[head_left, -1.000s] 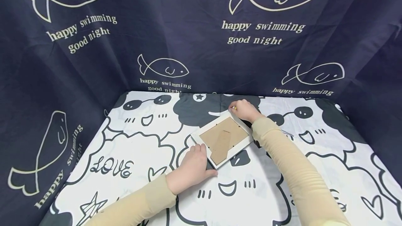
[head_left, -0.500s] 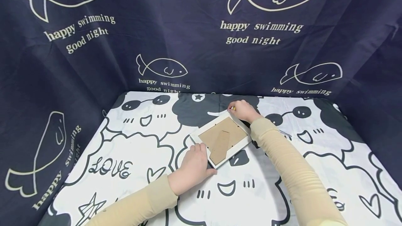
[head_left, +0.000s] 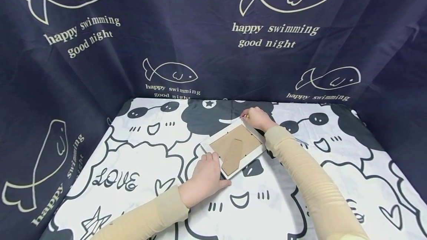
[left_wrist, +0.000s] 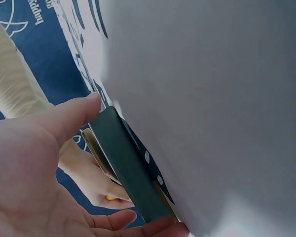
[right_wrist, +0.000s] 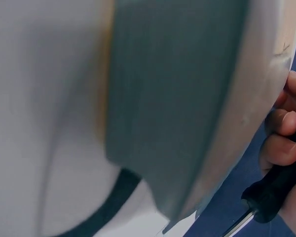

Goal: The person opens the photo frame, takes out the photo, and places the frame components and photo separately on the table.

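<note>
A white picture frame [head_left: 217, 137] lies back side up on the patterned cloth, its brown backboard [head_left: 248, 140] and folded stand [head_left: 232, 155] facing up. Small dark tabs dot the backboard's border. My left hand [head_left: 205, 173] grips the frame's near left end, thumb at one corner and fingers at the other; the left wrist view shows its dark green side [left_wrist: 126, 158] between them. My right hand [head_left: 256, 117] is at the far corner, fingertips right at the frame's edge. It holds a screwdriver [right_wrist: 281, 192] with a black handle, yellow end and metal shaft, which points back past the sleeve.
The table is covered by a white cloth [head_left: 140, 158] with black cartoon sheep and lettering. A dark blue curtain [head_left: 207, 29] printed with fish stands behind it and at both sides.
The head view has drifted slightly, shifting the scene a little to the left. Both hands keep their places on the frame, with only a slight movement of the right fingers.
</note>
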Motion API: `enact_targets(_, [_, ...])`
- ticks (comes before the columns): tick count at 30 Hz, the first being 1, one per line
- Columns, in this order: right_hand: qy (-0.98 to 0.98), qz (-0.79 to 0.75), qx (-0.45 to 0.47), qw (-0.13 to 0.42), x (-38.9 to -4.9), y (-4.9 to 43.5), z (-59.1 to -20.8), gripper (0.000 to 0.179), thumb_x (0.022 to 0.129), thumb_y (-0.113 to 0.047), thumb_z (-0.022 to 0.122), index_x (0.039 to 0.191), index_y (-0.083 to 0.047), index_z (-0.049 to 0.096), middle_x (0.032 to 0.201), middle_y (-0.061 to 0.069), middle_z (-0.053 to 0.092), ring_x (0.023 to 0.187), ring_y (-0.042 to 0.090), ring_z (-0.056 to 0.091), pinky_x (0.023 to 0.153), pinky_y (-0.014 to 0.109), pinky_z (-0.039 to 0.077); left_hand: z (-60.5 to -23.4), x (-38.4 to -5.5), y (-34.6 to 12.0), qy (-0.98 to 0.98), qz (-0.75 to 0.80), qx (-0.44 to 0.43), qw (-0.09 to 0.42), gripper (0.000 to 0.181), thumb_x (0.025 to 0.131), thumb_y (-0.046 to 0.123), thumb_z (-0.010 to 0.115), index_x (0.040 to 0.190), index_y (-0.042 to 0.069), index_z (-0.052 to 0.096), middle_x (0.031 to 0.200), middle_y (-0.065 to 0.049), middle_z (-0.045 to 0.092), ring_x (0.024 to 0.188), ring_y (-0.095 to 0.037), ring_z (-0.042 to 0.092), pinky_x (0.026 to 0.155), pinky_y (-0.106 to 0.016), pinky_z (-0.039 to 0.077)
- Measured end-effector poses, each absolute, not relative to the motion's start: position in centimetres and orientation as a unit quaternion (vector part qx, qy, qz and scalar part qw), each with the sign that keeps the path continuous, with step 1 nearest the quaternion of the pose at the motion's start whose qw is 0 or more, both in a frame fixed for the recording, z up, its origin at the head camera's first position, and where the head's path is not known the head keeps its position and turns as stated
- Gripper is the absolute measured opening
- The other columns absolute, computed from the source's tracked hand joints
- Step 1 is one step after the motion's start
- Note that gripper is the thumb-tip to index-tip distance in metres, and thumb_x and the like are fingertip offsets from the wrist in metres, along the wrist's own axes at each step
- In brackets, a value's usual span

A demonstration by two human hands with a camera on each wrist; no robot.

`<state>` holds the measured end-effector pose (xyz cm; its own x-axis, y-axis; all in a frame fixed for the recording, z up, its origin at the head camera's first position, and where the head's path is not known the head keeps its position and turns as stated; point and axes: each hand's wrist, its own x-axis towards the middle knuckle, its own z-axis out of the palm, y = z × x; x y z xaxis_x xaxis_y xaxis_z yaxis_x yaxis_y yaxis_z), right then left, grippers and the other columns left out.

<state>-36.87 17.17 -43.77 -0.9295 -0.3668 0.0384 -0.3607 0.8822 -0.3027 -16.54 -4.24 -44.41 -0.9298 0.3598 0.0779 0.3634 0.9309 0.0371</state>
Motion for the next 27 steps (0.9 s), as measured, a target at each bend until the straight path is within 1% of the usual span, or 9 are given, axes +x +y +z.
enact_targets(5, [0.969, -0.162, -0.188, 0.01, -36.7, 17.4, -43.7, 0.018, 0.09, -0.022, 0.061, 0.1, -0.013, 0.073, 0.103, 0.01, 0.071, 0.094, 0.028, 0.065, 0.081, 0.047, 0.049, -44.3, -16.6, -4.3, -0.982, -0.029, -0.183, 0.036, 0.082, 0.066, 0.067, 0.072, 0.104, -0.002, 0.048, 0.088, -0.014, 0.055, 0.079, -0.024, 0.055, 0.065, -0.031, 0.048])
enact_targets(11, [0.967, -0.167, -0.19, 0.01, -36.7, 17.7, -43.7, 0.017, 0.09, -0.02, 0.061, 0.099, -0.013, 0.074, 0.102, 0.01, 0.071, 0.092, 0.028, 0.065, 0.08, 0.047, 0.049, -44.1, -16.6, -4.4, -0.981, -0.048, -0.185, 0.03, 0.082, 0.065, 0.063, 0.075, 0.105, -0.003, 0.047, 0.088, -0.014, 0.055, 0.079, -0.024, 0.054, 0.065, -0.031, 0.048])
enact_targets(19, [0.966, -0.165, -0.197, 0.012, -36.7, 18.0, -43.8, 0.013, 0.089, -0.017, 0.063, 0.095, -0.013, 0.074, 0.099, 0.007, 0.072, 0.092, 0.025, 0.066, 0.08, 0.044, 0.049, -44.2, -16.8, -4.8, -0.979, -0.069, -0.189, 0.024, 0.081, 0.064, 0.059, 0.078, 0.105, -0.004, 0.047, 0.088, -0.013, 0.055, 0.076, -0.023, 0.052, 0.063, -0.031, 0.047])
enact_targets(22, [0.966, -0.166, -0.198, 0.011, -36.5, 18.1, -43.8, 0.013, 0.088, -0.016, 0.064, 0.094, -0.013, 0.074, 0.098, 0.007, 0.072, 0.093, 0.025, 0.066, 0.081, 0.043, 0.049, -44.2, -16.9, -5.0, -0.978, -0.075, -0.193, 0.019, 0.083, 0.064, 0.059, 0.078, 0.107, -0.004, 0.046, 0.089, -0.014, 0.055, 0.078, -0.024, 0.053, 0.066, -0.031, 0.047])
enact_targets(27, [0.963, -0.17, -0.211, 0.005, -36.3, 18.4, -43.7, 0.013, 0.087, -0.015, 0.064, 0.093, -0.011, 0.074, 0.094, 0.007, 0.073, 0.089, 0.024, 0.066, 0.081, 0.042, 0.049, -44.2, -17.1, -5.2, -0.977, -0.088, -0.194, 0.013, 0.085, 0.064, 0.057, 0.079, 0.11, -0.005, 0.045, 0.092, -0.015, 0.055, 0.081, -0.025, 0.054, 0.07, -0.033, 0.049])
